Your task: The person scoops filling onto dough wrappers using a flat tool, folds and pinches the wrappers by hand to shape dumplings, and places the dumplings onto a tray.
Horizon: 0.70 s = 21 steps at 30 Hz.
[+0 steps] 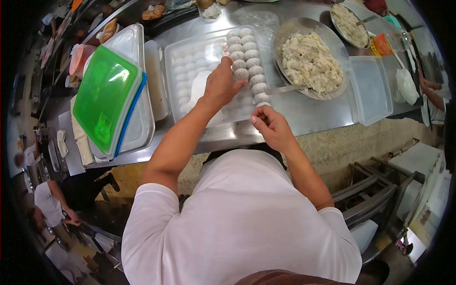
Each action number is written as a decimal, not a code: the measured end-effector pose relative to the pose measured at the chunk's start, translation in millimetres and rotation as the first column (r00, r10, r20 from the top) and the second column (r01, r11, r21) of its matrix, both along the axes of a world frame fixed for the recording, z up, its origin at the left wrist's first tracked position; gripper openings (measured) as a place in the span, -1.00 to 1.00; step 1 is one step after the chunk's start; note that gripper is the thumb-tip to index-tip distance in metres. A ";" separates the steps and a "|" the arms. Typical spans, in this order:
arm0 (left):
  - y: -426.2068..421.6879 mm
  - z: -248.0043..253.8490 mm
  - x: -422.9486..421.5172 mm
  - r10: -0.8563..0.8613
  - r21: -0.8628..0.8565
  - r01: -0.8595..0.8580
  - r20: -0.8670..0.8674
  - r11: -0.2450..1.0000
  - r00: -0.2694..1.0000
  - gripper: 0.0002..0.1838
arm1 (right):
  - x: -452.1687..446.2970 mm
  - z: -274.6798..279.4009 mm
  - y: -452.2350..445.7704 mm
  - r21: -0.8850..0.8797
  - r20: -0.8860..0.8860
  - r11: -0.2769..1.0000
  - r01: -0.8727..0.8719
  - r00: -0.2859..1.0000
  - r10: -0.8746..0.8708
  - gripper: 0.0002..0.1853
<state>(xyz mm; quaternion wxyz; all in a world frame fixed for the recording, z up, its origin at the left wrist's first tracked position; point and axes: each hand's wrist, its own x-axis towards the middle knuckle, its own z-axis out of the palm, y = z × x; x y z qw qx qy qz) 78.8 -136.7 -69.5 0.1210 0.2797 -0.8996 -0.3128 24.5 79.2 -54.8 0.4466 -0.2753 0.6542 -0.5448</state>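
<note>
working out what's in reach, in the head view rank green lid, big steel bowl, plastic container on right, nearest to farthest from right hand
Nearest to the right hand first:
1. Big steel bowl, ahead and to its right.
2. Plastic container, farther right.
3. Green lid, across on the left.

Left arm (175, 135): bent at the elbow, forearm angled forward and inward, left hand (219, 85) reaching well ahead of the trunk with its back uppermost, thumb extended to the right and apart from the bent index finger; the remaining fingers are largely hidden. Right arm (308, 175): likewise bent, forearm angled forward and inward, right hand (273, 127) nearer the body, fingers curled, thumb close to the index finger, contact between them not determinable.
</note>
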 end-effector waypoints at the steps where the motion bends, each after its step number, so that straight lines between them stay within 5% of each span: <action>1: -1.1 -3.0 -2.0 0.006 0.029 -0.006 -0.010 1.000 1.000 -0.31 | 0.0 -0.3 -0.2 -0.023 -0.005 1.000 0.002 1.000 -0.002 -0.78; 9: -8.3 -3.1 0.4 0.020 -0.008 -0.020 -0.059 1.000 0.998 -0.32 | -0.9 10.7 -6.6 0.023 -0.135 0.998 -0.067 0.988 0.069 -0.77; 14: -34.2 40.2 59.3 0.282 0.249 -0.241 -0.143 0.938 0.949 -0.51 | -10.1 30.5 -50.4 0.059 -0.304 0.985 -0.164 0.937 0.174 -0.77; 17: -39.8 35.6 104.1 0.373 0.339 -0.281 -0.246 0.898 0.895 -0.64 | -16.6 32.1 -99.6 0.034 -0.500 0.972 -0.231 0.839 0.217 -0.79; 19: -34.4 41.8 124.8 0.428 0.384 -0.320 -0.238 0.866 0.872 -0.69 | -21.6 17.9 -131.7 0.109 -0.676 0.932 -0.344 0.662 0.323 -0.79; 21: -31.8 39.0 140.1 0.476 0.431 -0.350 -0.230 0.832 0.849 -0.73 | -20.5 11.2 -154.9 0.189 -0.654 0.888 -0.419 0.621 0.432 -0.77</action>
